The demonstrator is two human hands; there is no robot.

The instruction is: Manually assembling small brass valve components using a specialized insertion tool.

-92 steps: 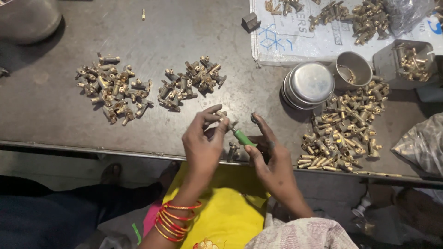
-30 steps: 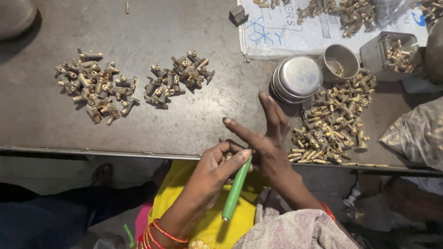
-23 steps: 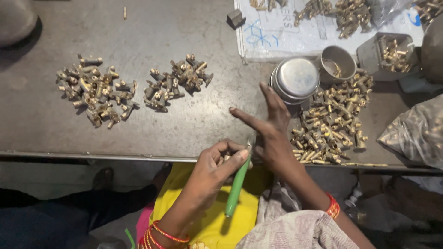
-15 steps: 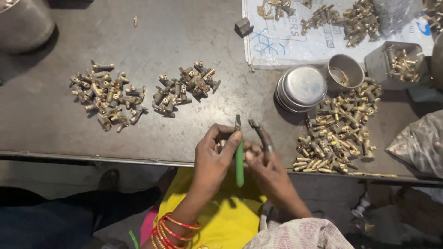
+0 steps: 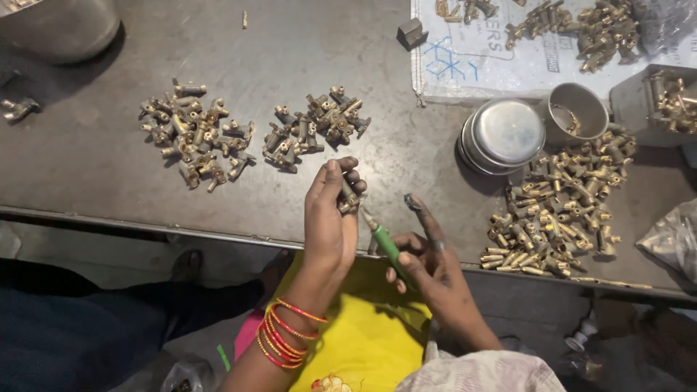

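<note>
Left hand is closed around a small brass fitting above the bench edge; right hand, beside it, grips a green tool aimed at the fitting. Right of the hands lie a loose fitting heap and stacked steel bowls.

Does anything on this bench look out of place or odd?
Mostly orderly: brass fittings sit in piles. One lone fitting lies apart at the table's far left edge, and a small pin lies stray near the top. Nothing looks spilled or damaged.
</note>
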